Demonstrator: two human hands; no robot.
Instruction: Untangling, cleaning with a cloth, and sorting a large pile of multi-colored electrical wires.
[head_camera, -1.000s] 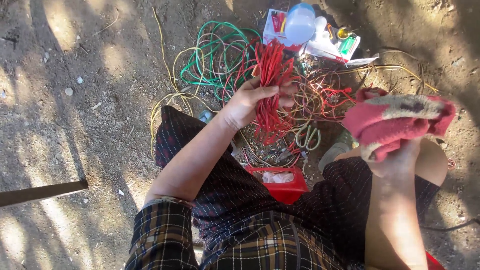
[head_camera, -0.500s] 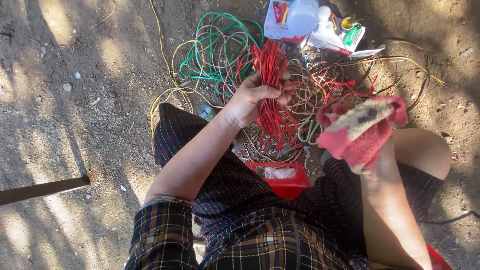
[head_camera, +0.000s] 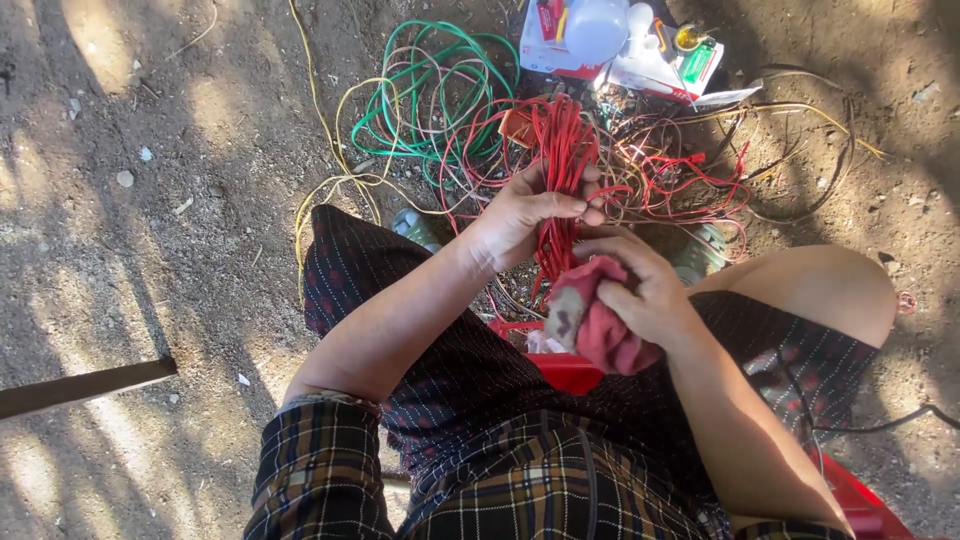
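My left hand (head_camera: 525, 212) grips a thick bundle of red wire (head_camera: 560, 165) held upright over the ground in front of my knees. My right hand (head_camera: 645, 290) holds a crumpled red cloth (head_camera: 590, 322) pressed against the lower part of that bundle. The red strands hang down between both hands toward a red plastic container (head_camera: 565, 368) that sits between my legs, partly hidden by my arms.
A tangle of green (head_camera: 430, 90), yellow and red wires lies on the dirt ahead. Beyond it a white tray (head_camera: 630, 55) holds a pale bottle and small packets. A wooden stick (head_camera: 85, 387) lies at the left. A black cable (head_camera: 900, 420) runs at the right.
My right hand has come in from the right with the red cloth, which is now bunched up against the red wire bundle. My left hand has kept its grip on the bundle.
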